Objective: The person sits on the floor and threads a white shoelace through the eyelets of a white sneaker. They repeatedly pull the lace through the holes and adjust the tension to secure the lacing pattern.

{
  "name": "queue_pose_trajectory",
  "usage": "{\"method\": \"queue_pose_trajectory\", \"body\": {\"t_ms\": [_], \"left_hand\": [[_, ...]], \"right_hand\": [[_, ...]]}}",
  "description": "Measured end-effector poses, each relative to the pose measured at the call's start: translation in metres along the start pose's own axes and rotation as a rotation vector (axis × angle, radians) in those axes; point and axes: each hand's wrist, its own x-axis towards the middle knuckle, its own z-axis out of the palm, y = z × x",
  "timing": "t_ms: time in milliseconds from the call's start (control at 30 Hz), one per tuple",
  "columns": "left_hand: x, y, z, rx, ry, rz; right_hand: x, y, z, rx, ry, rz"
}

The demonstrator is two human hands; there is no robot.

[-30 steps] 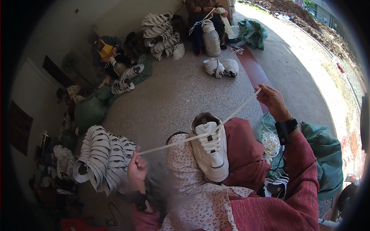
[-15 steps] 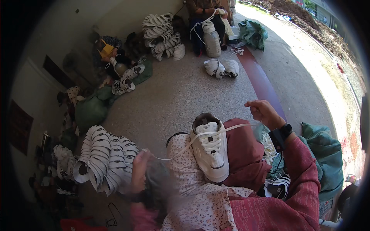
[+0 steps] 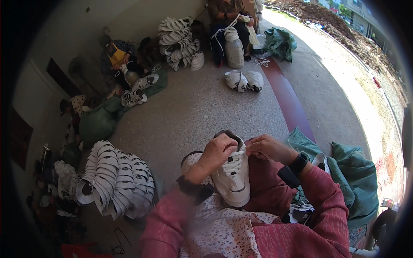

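A white sneaker [image 3: 235, 182] with a dark collar lining rests across my lap, its toe toward me. Its white shoelace [image 3: 232, 166] runs in crossed rows over the tongue. Over the left side of the shoe's opening, my left hand [image 3: 218, 152] is closed in a pinch on the lace near the top eyelets. My right hand [image 3: 270, 148] pinches at the right edge of the opening, fingertips against the upper eyelets. The fingers cover most of the lace ends.
A large stack of nested white shoe pieces [image 3: 118, 178] stands at my left. Green sacks [image 3: 355, 185] lie to my right. Across the floor are a pair of white shoes [image 3: 244, 81], another stack [image 3: 180, 43] and people seated at work, one with a yellow apron [image 3: 117, 56].
Both hands have come inward from wide apart, where they stretched the lace across the shoe, to the top of the shoe. The right hand has also dropped lower.
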Motion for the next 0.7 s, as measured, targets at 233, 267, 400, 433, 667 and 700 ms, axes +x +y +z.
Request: {"method": "queue_pose_trajectory", "body": {"t_ms": [233, 267, 400, 433, 667, 700], "left_hand": [[0.006, -0.012, 0.002, -0.311, -0.14, -0.248], [0.006, -0.014, 0.002, -0.322, -0.144, -0.244], [0.008, -0.02, 0.005, -0.355, -0.153, -0.227], [0.008, -0.02, 0.005, -0.348, -0.148, -0.219], [0.006, -0.019, 0.005, -0.337, -0.139, -0.217], [0.007, -0.018, 0.005, -0.34, -0.141, -0.221]], "right_hand": [[0.0, -0.007, 0.014, 0.227, 0.096, 0.062], [0.0, -0.008, 0.018, 0.244, 0.112, 0.109], [0.0, -0.014, 0.034, -0.106, 0.263, 0.178], [0.004, -0.023, 0.045, -0.315, 0.359, 0.183], [0.006, -0.046, 0.017, 0.545, 0.132, 0.66], [0.004, -0.049, 0.012, 0.64, 0.124, 0.679]]}}
